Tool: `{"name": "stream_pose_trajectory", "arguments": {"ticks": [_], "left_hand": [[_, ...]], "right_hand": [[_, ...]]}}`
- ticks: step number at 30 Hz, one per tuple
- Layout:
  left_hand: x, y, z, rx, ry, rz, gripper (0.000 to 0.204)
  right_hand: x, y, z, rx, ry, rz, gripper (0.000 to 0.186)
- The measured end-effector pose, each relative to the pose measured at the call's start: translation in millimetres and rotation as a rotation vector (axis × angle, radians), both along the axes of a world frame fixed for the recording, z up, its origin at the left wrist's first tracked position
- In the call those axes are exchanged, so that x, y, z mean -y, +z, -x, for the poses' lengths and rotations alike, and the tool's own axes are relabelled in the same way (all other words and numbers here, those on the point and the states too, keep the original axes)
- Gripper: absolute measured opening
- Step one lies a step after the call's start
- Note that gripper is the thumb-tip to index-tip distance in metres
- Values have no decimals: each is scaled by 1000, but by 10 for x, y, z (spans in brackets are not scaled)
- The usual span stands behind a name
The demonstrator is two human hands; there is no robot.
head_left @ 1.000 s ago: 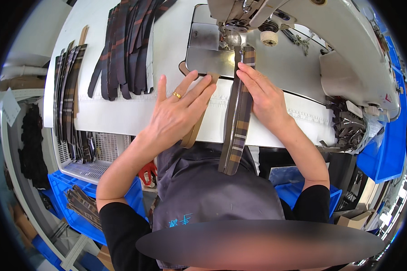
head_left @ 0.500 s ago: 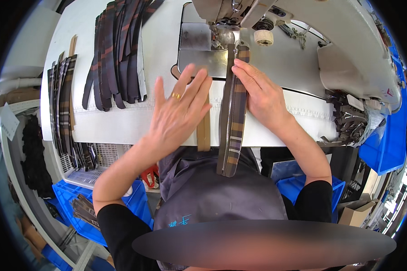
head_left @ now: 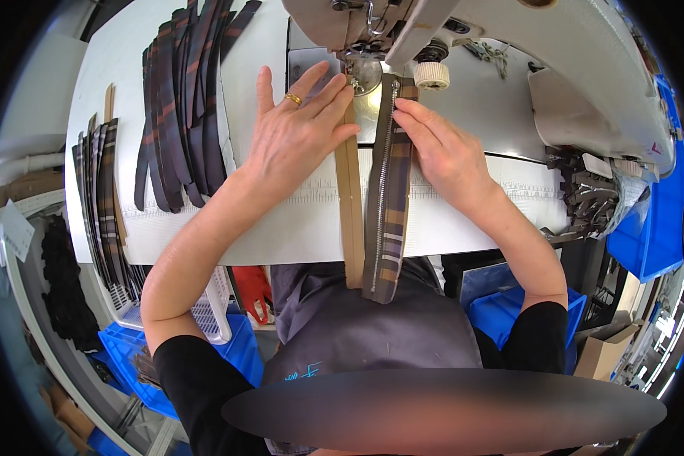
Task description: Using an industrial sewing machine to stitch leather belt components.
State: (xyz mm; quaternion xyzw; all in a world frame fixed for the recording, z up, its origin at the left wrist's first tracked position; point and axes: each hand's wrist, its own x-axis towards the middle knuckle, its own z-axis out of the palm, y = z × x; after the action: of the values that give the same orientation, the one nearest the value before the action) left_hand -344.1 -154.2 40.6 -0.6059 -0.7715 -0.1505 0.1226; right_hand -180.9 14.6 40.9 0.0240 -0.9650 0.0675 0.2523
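Note:
My left hand [head_left: 296,125], with a gold ring on one finger, lies with fingers spread at the left edge of a tan strip [head_left: 349,205]. The strip runs from beside the sewing machine's [head_left: 524,49] needle area down over the table edge. To its right lies a zipper [head_left: 387,197] on brown and plaid fabric, its lower end hanging onto my apron. Its upper end is pinched between the thumb and fingers of my right hand [head_left: 450,156]. The slider shows near the top. Whether the left fingertips press on the tan strip is hard to tell.
Dark striped strips [head_left: 178,106] lie in a pile at the left, with plaid strips [head_left: 99,182] farther left. Fabric scraps [head_left: 585,190] heap up at the right. A white basket [head_left: 219,304] and blue bins [head_left: 243,342] stand below the white table [head_left: 281,239].
The left hand has moved up toward the machine and onto the tan strip. That strip now hangs lower over the table edge. My right hand still pinches the zipper.

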Motion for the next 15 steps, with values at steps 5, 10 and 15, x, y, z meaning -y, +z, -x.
{"name": "stream_pose_trajectory", "arguments": {"ticks": [5, 10, 15], "left_hand": [[1, 1, -17, -5, 17, -23, 42], [31, 14, 42, 43, -2, -91, 31], [11, -45, 73, 26, -13, -159, 24]], "right_hand": [[-13, 73, 58, -50, 5, 51, 31], [89, 209, 271, -235, 172, 260, 34], [70, -17, 324, -220, 194, 268, 32]]}}
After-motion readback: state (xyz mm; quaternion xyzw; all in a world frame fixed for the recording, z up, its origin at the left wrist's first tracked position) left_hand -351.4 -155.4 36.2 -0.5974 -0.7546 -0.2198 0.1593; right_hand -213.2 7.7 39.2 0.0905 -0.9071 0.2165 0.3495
